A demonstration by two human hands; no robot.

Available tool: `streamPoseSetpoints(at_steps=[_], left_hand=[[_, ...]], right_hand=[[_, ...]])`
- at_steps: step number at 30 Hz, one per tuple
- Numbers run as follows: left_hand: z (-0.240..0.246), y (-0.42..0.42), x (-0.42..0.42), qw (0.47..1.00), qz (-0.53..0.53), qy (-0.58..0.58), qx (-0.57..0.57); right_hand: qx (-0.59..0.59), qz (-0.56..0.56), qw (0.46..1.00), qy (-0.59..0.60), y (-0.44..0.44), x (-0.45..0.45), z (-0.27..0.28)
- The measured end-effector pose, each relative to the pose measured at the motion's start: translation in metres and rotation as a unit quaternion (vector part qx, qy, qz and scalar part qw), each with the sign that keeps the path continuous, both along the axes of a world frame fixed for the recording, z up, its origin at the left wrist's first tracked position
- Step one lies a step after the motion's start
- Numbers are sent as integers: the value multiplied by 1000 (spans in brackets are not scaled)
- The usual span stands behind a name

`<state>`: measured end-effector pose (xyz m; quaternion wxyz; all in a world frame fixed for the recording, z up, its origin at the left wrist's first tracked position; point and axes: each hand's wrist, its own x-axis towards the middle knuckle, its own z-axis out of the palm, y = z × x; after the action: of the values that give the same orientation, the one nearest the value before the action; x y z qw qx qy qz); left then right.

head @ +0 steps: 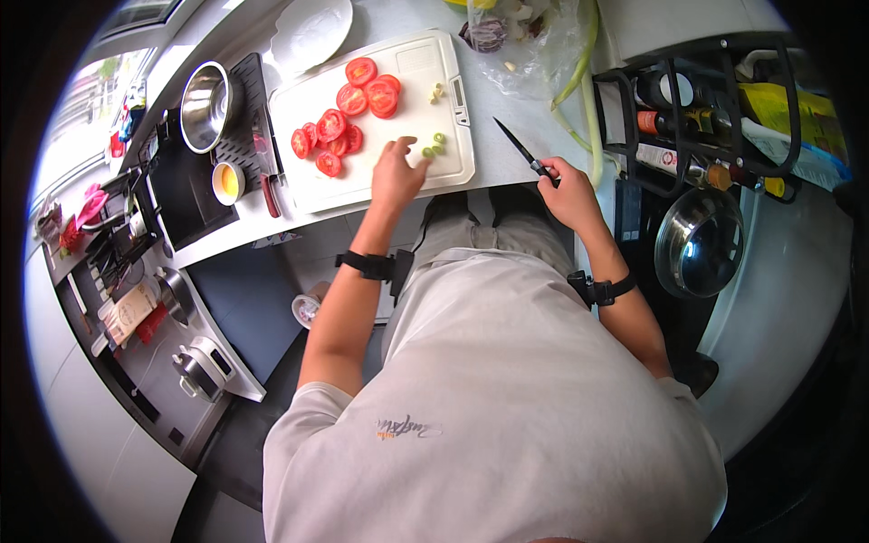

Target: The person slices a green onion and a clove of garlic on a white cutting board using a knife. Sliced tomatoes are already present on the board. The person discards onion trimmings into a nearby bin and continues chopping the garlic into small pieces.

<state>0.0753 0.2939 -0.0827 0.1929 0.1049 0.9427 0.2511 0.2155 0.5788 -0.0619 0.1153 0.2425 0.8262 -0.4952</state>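
Note:
My right hand (567,193) grips the handle of a small black-bladed knife (519,144), held to the right of a white plastic cutting board (326,197), its tip pointing up and left. Over the board's near part, my left hand (399,170) has its fingers apart and holds nothing. Close to its fingertips lie several small green slices (433,146), with a few pale chopped pieces (435,93) above them. Tomato slices (331,126) form two loose groups on the board, one at the left and one towards the far edge.
A red-handled knife (269,193), an egg-yellow-filled bowl (228,183) and a steel bowl (205,107) stand left of the board. A white plate (312,34) is behind it. Long green stalks (589,95) and a plastic bag (536,58) lie right; a black bottle rack (679,136) is beyond.

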Motion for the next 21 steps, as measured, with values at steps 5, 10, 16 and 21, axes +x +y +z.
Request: streamPoseSetpoints(at_steps=[5, 10, 16, 21], left_hand=[[-18, 28, 14, 999, 24, 19, -22], [-26, 32, 5, 996, -28, 81, -34], [-28, 19, -4, 991, -83, 104, -2], [-35, 25, -14, 984, -141, 104, 6]], right_hand=[[4, 26, 999, 26, -6, -5, 8], [24, 26, 998, 42, -26, 10, 12], [53, -8, 995, 80, -59, 25, 7], [58, -22, 995, 75, -86, 29, 6]])
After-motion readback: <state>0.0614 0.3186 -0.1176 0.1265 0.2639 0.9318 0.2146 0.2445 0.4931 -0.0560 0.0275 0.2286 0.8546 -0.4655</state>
